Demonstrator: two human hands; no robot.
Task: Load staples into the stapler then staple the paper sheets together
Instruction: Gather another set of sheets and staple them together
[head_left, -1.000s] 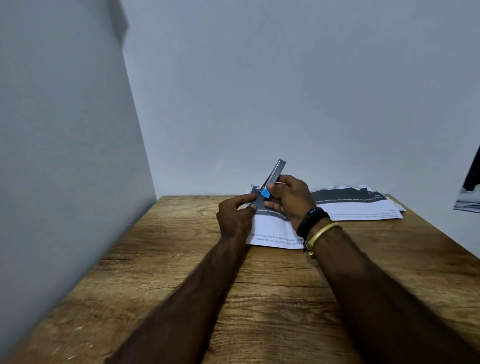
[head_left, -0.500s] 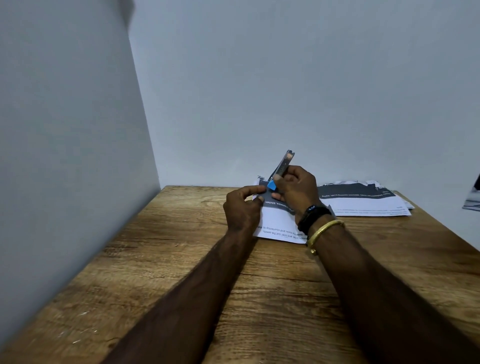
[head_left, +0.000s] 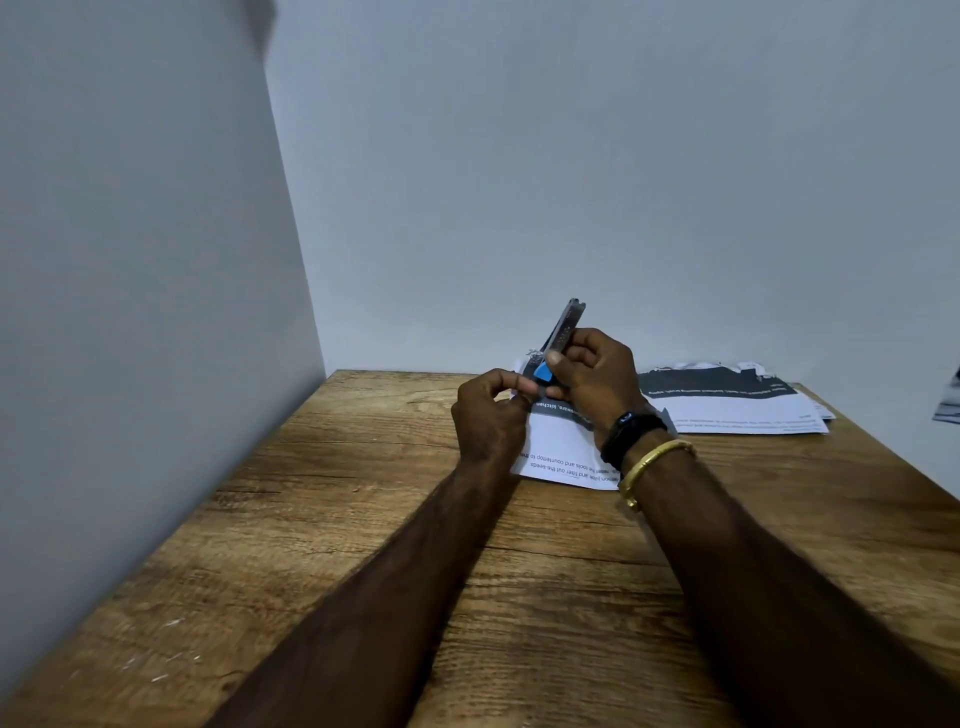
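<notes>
Your right hand (head_left: 592, 374) clasps the opened stapler (head_left: 558, 338) above the sheets (head_left: 561, 447) at the counter's (head_left: 363, 519) far edge. Your left hand (head_left: 491, 410) has its grip pressed together; on staples, cannot tell. Misaligned feeding could jam the channel or scatter staples.

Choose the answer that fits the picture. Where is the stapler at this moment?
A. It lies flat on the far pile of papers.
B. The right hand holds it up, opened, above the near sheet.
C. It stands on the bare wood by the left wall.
B: the right hand grips the opened stapler above the near sheet.
</notes>
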